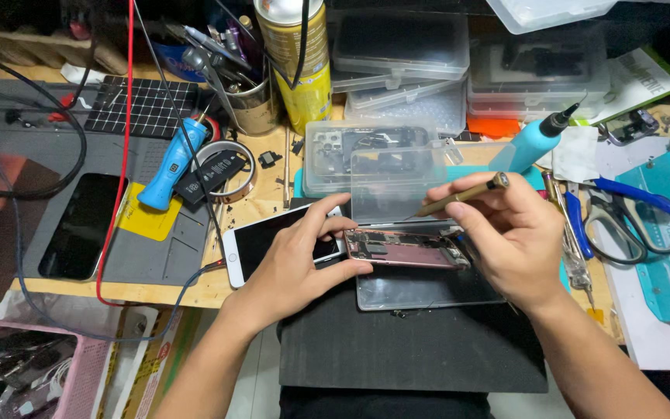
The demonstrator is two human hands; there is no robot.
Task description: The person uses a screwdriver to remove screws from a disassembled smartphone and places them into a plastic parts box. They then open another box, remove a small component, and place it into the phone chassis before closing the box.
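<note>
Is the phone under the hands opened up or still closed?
Opened up: the pink phone body lies with its internal parts exposed, and the white-framed screen is swung aside under the left hand.

Pretty bright, even overhead light, soft shadows right under the fingers, glare on the clear lid just above them, edges slightly bent and dimmer.

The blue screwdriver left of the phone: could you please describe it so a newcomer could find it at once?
Start at the grey work mat on the left of the bench. At its upper right corner, a yellow patch lies under the screwdriver, which slants up toward a tape roll. It has a thick light-blue handle with a dark label, unlike the slim brass-coloured tool in the right hand.
</note>
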